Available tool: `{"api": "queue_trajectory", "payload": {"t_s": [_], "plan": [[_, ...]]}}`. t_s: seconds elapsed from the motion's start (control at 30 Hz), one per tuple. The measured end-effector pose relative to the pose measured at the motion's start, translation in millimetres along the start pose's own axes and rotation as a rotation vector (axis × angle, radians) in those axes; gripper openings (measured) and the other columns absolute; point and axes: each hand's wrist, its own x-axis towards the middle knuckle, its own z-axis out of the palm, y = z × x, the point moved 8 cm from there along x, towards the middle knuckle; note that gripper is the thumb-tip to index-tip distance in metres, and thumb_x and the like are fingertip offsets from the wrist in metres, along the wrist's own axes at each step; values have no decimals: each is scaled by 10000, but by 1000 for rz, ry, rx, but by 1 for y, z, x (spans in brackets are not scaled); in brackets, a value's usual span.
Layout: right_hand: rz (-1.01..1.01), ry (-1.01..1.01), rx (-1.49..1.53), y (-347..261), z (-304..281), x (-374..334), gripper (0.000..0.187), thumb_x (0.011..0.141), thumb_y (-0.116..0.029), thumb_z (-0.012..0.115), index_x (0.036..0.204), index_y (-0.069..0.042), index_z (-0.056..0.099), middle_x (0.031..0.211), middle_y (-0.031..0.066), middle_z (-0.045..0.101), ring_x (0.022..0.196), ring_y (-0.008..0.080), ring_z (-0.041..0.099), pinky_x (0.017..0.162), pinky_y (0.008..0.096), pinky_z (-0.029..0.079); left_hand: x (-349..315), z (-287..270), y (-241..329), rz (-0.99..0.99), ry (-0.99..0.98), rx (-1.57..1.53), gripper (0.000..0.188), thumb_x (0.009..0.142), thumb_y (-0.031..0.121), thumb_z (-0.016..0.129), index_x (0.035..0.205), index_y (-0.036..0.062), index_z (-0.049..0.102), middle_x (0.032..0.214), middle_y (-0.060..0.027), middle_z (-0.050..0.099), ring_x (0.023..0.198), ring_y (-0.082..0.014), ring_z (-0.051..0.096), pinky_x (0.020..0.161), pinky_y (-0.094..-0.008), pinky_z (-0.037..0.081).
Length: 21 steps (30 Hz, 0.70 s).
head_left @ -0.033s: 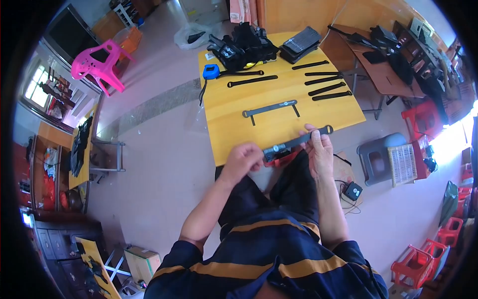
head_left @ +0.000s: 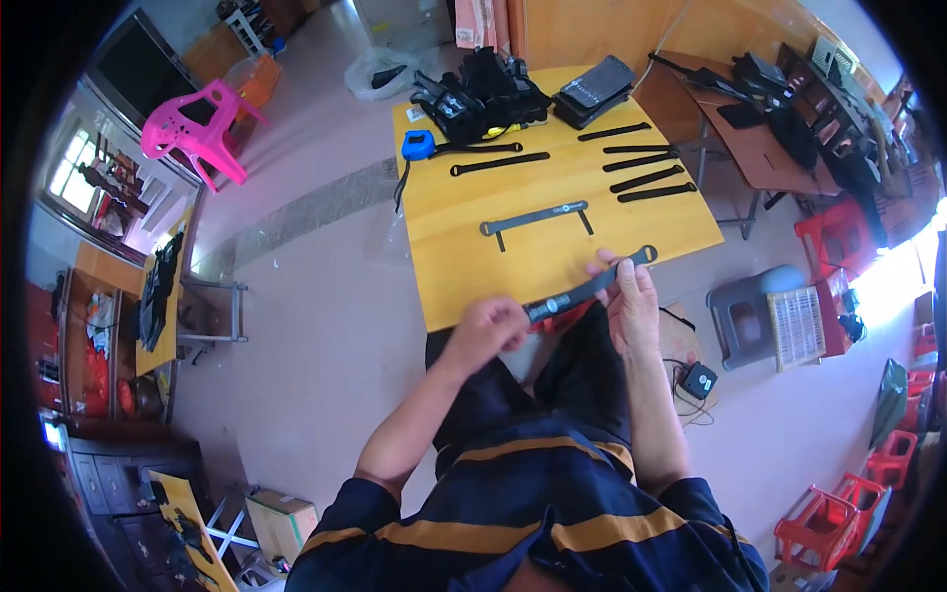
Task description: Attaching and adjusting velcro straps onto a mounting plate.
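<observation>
A dark grey strap (head_left: 582, 295) with a ring at its far right end is stretched above the near edge of the yellow table (head_left: 444, 266). My right hand (head_left: 631, 304) pinches it between thumb and fingers, close to the ring. At the other end, my left hand (head_left: 490, 328) has its fingers curled closed on the strap's tip, which the hand hides. Beyond my hands a similar grey strap (head_left: 533, 217) lies on the table across two short black strips (head_left: 588, 223). Several black straps (head_left: 646, 181) with looped ends lie at the table's right side.
Toward the back of the table are a blue tape measure (head_left: 418, 145), a heap of black gear (head_left: 478, 94), a yellow-handled tool (head_left: 508, 129) and a stack of dark flat pieces (head_left: 595, 91). A grey stool (head_left: 740, 321) stands to the right; a pink chair (head_left: 202, 128) is at far left.
The strap between my hands has tilted and turned slightly, its printed face showing more fully. My left hand has dropped a little lower; my right hand keeps its place.
</observation>
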Motion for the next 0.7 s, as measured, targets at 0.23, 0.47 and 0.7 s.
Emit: {"api": "queue_trajectory", "payload": {"t_s": [0.23, 0.47, 0.7], "plan": [[90, -397, -438, 9, 20, -8, 179, 1067, -222, 592, 1007, -57, 626, 726, 13, 626, 650, 102, 616, 633, 234, 492, -16, 11, 19, 141, -54, 214, 101, 981, 98, 679, 1010, 2, 694, 820, 3, 676, 710, -56, 627, 658, -228, 528], [261, -808, -876, 29, 58, -25, 217, 1039, -144, 608, 871, -8, 630, 721, -6, 612, 658, 71, 584, 609, 243, 465, -15, -10, 87, 496, 266, 375, 147, 942, 101, 740, 1035, -6, 701, 804, 1, 680, 686, -40, 610, 616, -208, 499], [264, -904, -984, 35, 62, -2, 207, 1008, -161, 649, 882, 3, 645, 669, -10, 582, 604, 68, 568, 568, 251, 458, 6, -18, 63, 306, 188, 459, 65, 902, 42, 720, 864, -9, 705, 683, 13, 643, 605, -28, 574, 563, -216, 465]]}}
